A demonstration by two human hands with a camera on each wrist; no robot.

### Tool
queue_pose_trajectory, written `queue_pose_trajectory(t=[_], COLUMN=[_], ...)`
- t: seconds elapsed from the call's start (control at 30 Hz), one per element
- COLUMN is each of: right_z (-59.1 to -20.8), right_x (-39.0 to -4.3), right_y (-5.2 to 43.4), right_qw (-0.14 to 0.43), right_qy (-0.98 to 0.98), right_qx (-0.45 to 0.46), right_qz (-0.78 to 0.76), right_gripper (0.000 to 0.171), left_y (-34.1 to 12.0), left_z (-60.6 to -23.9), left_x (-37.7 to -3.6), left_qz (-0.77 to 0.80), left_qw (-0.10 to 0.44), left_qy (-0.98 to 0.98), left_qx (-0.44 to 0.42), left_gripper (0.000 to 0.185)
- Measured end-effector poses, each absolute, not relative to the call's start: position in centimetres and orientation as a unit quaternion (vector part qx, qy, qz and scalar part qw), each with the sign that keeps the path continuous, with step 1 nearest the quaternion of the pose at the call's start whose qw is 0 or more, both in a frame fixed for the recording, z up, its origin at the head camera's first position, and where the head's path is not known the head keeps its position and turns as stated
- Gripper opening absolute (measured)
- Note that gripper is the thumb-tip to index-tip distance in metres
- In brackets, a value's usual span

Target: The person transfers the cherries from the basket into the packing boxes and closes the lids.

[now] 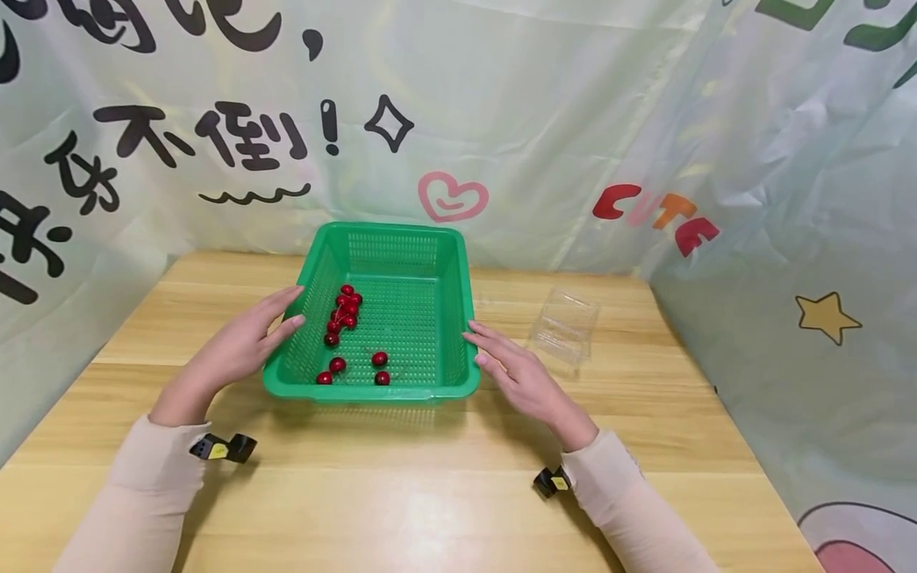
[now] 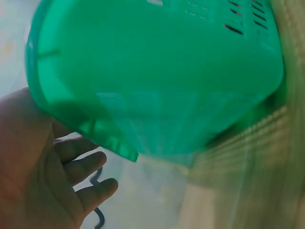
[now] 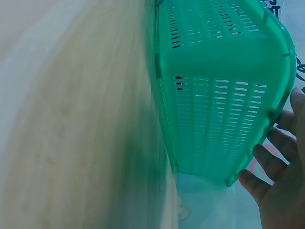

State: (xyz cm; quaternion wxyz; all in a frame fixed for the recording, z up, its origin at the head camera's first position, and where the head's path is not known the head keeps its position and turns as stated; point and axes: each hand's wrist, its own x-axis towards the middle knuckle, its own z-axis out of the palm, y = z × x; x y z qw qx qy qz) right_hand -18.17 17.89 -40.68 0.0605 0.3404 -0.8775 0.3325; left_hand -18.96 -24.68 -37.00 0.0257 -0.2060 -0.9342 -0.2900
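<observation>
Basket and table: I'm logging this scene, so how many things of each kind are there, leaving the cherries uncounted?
Green basket: 1
Clear plastic box: 1
Hands, left hand and right hand: 2
Cherries: clustered, too tight to count
Total: 4

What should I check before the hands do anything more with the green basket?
1. Left hand at the basket's left rim, fingers straight: ok.
2. Right hand at the right rim, fingers straight: ok.
3. Firm hold on the basket: cannot tell; the fingers lie along the rim, not curled round it.
4. Cherries all inside, lying toward the left side and near end: ok, though the load looks uneven.
5. Basket flat on the table: ok in the head view.
6. Clear plastic box to the right, apart from the basket and right hand: ok.
</observation>
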Motion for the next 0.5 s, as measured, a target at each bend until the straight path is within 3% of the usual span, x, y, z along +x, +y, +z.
queue_pose_trajectory(t=[0.5], right_z=[-39.4], right_x=[-17.7], right_y=[19.6], right_qw=[0.102], right_qy=[-0.888], right_qx=[0.360], right_qz=[0.268], right_gripper=[0.040], left_y=[-23.8], left_z=[-37.8], left_x=[-18.9], left_qz=[-0.281], left_qw=[0.005], left_qy=[-0.931], left_qx=[-0.232], left_gripper=[0.061])
